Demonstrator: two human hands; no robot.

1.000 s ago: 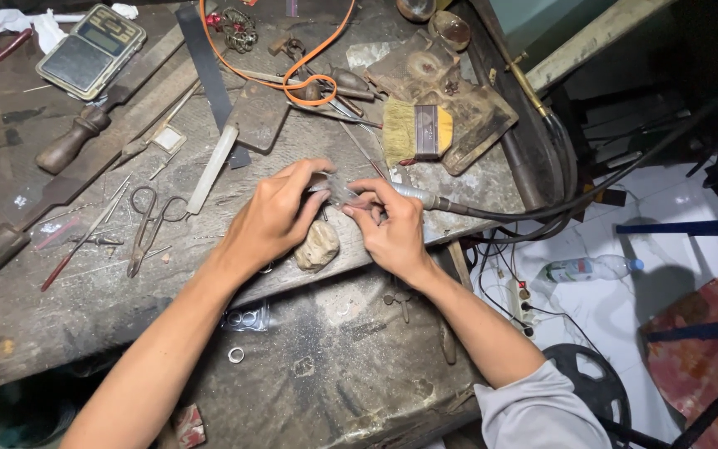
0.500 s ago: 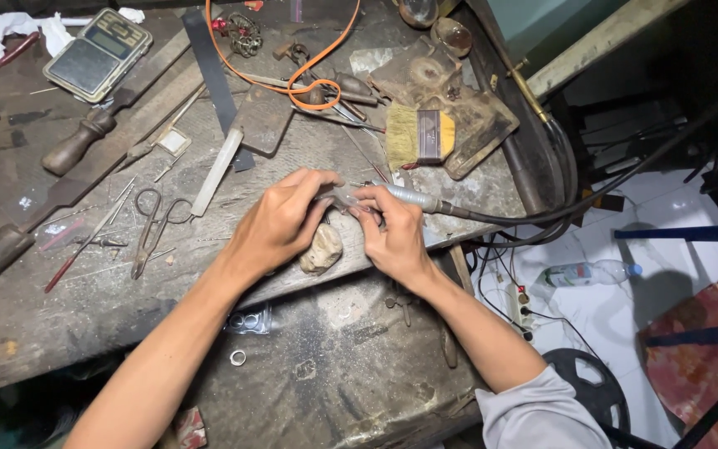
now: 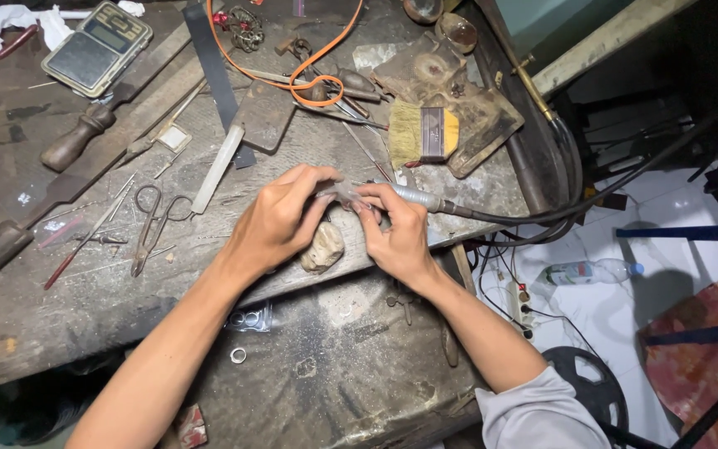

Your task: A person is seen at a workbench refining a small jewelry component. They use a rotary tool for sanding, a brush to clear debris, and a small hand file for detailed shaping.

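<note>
Head view is showing the left hand [image 3: 280, 220] pinching a small silvery piece [image 3: 344, 194] at its fingertips, while the right hand [image 3: 399, 237] is gripping a smooth metal rotary handpiece [image 3: 413, 197] against it. Below them a lumpy pale peg [image 3: 322, 248] is jutting from the scarred wooden bench [image 3: 85, 308]; scissors [image 3: 155, 223] and a bristly brush [image 3: 422, 133] are lying nearby.

both forearms reaching up from the lower edge, converging at centre. left hand [image 3: 280, 220] curled, fingertips pinched together toward the right. right hand [image 3: 396, 233] curled likewise, knuckles up, fingertips meeting the left's. wrists slightly bent, bare left arm, grey sleeve on right.
</note>
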